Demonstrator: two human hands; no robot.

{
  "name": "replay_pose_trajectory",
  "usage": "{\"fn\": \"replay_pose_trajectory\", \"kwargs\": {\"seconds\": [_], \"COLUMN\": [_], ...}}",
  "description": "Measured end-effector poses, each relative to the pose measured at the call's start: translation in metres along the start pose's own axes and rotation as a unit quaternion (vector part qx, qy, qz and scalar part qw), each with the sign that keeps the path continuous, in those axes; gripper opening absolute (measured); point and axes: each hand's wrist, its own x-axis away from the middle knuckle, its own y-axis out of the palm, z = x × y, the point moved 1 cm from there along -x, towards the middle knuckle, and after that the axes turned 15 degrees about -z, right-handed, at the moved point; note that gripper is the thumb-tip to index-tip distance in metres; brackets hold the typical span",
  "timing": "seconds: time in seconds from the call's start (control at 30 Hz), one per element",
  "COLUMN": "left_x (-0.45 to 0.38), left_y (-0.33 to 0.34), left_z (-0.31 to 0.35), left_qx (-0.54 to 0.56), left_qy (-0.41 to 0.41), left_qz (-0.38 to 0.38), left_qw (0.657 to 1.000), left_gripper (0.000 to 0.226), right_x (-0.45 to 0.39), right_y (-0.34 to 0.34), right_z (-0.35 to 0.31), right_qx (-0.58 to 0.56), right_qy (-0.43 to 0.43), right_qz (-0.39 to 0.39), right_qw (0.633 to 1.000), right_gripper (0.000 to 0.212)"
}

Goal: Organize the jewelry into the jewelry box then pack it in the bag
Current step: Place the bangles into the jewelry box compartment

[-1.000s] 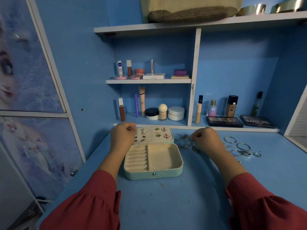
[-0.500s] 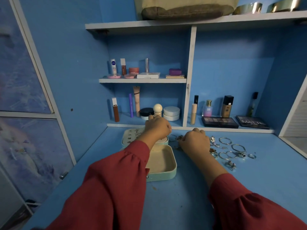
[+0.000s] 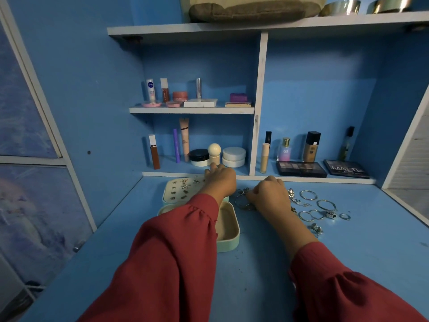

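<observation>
Left hand (image 3: pixel 220 180) reaches across the open mint jewelry box (image 3: pixel 228 238) to its earring-studded lid (image 3: pixel 178 190), fingers extended; whether it pinches anything is hidden. Right hand (image 3: pixel 269 194), loosely curled, fingers the tangled silver jewelry (image 3: pixel 243 201) just beside the box. Sorting seems midway: rings and bangles (image 3: pixel 308 195) still await careful pinching into the tray.

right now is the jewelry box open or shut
Open: the jewelry box lid lies back, earrings pinned on it, tray showing.

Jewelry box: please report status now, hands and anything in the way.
Left hand over the open jewelry box lid, grip unclear. Right hand curled on tangled bracelets. Rings and bangles loose on desk. Left sleeve hides the tray.
</observation>
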Motion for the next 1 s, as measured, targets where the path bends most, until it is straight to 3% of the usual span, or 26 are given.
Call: {"fn": "replay_pose_trajectory", "kwargs": {"seconds": [0.13, 0.5, 0.67, 0.83, 1.0], "left_x": [0.004, 0.031, 0.049, 0.068, 0.089], "left_y": [-0.001, -0.025, -0.026, -0.012, 0.000], "left_z": [0.001, -0.017, -0.049, -0.081, -0.094], "left_qx": [0.016, 0.194, 0.242, 0.283, 0.280], "left_qy": [0.008, 0.011, 0.017, 0.046, 0.087], "left_qz": [0.001, 0.063, 0.057, 0.047, 0.035], "left_qw": [1.000, 0.979, 0.968, 0.957, 0.955], "left_gripper": [0.029, 0.023, 0.009, 0.028, 0.026], "right_x": [0.000, 0.005, 0.006, 0.009, 0.010], "right_y": [0.000, -0.003, -0.002, 0.000, 0.003], "right_z": [0.004, 0.007, 0.004, -0.002, -0.008], "right_qx": [-0.006, -0.090, -0.115, -0.136, -0.148], "right_qy": [-0.015, -0.046, -0.067, -0.093, -0.119], "right_qz": [0.022, 0.114, 0.111, 0.103, 0.102], "right_qw": [1.000, 0.988, 0.985, 0.981, 0.976], "right_gripper": [0.030, 0.022, 0.019, 0.016, 0.013]}}
